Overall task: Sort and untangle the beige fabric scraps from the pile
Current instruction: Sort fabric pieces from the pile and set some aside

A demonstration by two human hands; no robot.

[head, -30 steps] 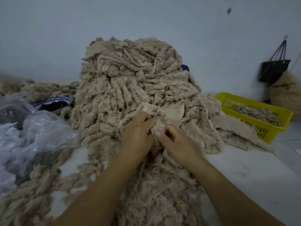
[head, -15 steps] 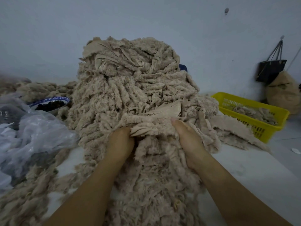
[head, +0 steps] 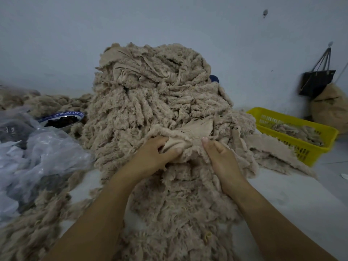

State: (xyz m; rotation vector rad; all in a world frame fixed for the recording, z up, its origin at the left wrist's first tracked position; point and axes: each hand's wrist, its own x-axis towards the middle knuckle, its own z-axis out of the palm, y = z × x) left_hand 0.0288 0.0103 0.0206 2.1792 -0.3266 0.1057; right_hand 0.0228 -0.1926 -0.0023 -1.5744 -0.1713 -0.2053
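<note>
The pile (head: 150, 102) of beige scraps stands heaped on the counter (head: 282, 194), as it did 0.5 s ago. At its front, 1 scrap (head: 190, 143) is being worked loose. The left hand (head: 156, 155), buried before, now pinches its smooth fold. The right hand (head: 220, 161) clamps it just beside. I judge the untangling begun, not finished.

At the front of the pile (head: 150, 102) on the tabletop (head: 282, 194), the left hand (head: 152, 157) is pinching a fold of beige scrap (head: 180, 146) while the right hand (head: 220, 162) is gripping it just beside. A yellow basket (head: 301, 147) is sitting right of the pile, a blue-rimmed bowl (head: 62, 117) left of it.
</note>
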